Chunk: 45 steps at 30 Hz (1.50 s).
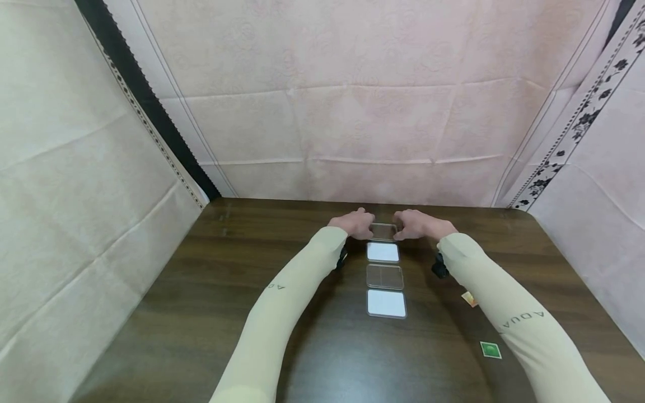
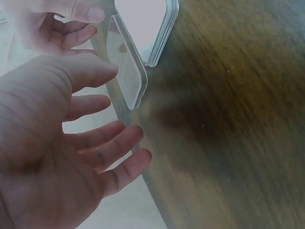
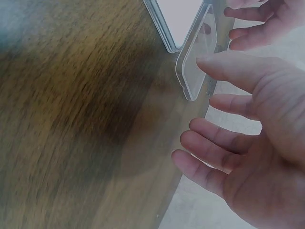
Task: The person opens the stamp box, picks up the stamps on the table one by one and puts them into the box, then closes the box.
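My left hand (image 1: 356, 224) and right hand (image 1: 415, 225) are at the two sides of a clear plastic lid (image 1: 383, 232) at the far end of a column. In both wrist views the fingers are spread and loosely bent, with the thumb tips right at the edges of the lid. Just nearer lies a white-filled clear case (image 1: 383, 252), its edge meeting the lid's. Below that come another clear lid (image 1: 385, 276) and a second white-filled case (image 1: 386, 304), all lying on the dark wood table.
A small green square packet (image 1: 491, 350) lies on the table at the near right. An orange-and-white packet (image 1: 470, 299) is partly covered by the right sleeve. Pale cloth (image 1: 353, 129) hangs behind the table's far edge and along both sides.
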### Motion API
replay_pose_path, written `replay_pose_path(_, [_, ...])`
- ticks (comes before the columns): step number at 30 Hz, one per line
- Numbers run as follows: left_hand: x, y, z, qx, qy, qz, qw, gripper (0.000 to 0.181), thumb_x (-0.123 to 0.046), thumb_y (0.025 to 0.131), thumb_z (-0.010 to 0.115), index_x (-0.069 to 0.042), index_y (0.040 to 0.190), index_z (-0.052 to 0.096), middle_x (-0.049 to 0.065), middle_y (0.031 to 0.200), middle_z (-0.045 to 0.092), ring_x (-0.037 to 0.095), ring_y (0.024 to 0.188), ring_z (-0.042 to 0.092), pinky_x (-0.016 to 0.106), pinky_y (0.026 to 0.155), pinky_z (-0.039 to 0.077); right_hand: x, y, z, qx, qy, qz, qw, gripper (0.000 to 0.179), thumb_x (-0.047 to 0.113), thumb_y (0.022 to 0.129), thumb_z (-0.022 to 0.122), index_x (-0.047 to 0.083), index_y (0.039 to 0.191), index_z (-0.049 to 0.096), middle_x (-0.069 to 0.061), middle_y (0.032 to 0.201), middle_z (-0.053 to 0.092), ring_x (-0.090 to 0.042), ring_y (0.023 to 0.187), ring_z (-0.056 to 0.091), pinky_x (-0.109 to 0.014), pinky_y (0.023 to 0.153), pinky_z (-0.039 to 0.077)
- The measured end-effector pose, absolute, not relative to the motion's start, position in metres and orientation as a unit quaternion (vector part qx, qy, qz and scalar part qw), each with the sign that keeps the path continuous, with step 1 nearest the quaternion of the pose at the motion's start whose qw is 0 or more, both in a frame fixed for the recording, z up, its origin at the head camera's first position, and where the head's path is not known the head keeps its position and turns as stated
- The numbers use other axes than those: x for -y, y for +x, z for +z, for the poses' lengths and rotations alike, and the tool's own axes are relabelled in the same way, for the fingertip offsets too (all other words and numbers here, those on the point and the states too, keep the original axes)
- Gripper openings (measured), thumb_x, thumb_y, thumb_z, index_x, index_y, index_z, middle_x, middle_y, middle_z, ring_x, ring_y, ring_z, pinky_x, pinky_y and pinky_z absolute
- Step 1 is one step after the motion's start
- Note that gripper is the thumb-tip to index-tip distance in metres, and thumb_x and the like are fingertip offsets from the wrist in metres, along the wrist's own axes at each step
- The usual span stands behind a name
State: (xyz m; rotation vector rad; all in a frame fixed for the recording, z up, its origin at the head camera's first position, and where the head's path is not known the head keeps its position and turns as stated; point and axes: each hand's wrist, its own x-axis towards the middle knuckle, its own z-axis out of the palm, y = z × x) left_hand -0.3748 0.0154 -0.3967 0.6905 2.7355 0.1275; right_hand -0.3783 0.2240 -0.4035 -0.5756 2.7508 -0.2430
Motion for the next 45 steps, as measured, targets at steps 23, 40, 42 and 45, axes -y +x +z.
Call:
replay_pose_path(23, [-0.002,-0.351,-0.380,-0.950,0.263,0.059,0.157,0.056,-0.036,0.097,0.056,-0.018,0.148,0.042,0.010,0.148,0.042,0.022,0.126,0.046,0.044,0.102,0.044,-0.234,-0.340,-0.380,-0.963,-0.216,-0.102,0.124,0.052,0.026,0.094,0.065,-0.001,0.136,0.051,-0.023,0.133,0.057,-0.039,0.120,0.056,-0.054,0.098,0.046])
replay_pose_path(40, [0.006,-0.339,-0.383,-0.946,0.278,0.088,0.144,0.055,-0.038,0.099,0.055,-0.018,0.148,0.041,0.007,0.136,0.047,0.019,0.113,0.050,0.042,0.099,0.047,-0.237,-0.304,-0.370,-0.954,-0.235,-0.140,0.122,0.054,0.032,0.094,0.065,0.002,0.137,0.051,-0.023,0.121,0.059,-0.035,0.109,0.059,-0.050,0.088,0.050])
replay_pose_path(42, [0.006,-0.337,-0.383,-0.944,0.282,0.093,0.145,0.056,-0.039,0.099,0.055,-0.018,0.148,0.041,0.007,0.136,0.047,0.019,0.111,0.050,0.041,0.099,0.047,-0.239,-0.300,-0.369,-0.954,-0.235,-0.140,0.121,0.054,0.032,0.094,0.065,0.002,0.137,0.052,-0.023,0.120,0.059,-0.033,0.106,0.060,-0.049,0.087,0.050])
replay_pose_path(45, [0.006,-0.335,-0.384,-0.941,0.290,0.102,0.144,0.055,-0.038,0.099,0.055,-0.017,0.148,0.041,0.008,0.136,0.047,0.018,0.109,0.052,0.039,0.097,0.048,-0.242,-0.292,-0.369,-0.955,-0.237,-0.138,0.110,0.053,0.032,0.093,0.066,0.002,0.135,0.053,-0.021,0.116,0.061,-0.029,0.102,0.060,-0.048,0.085,0.051])
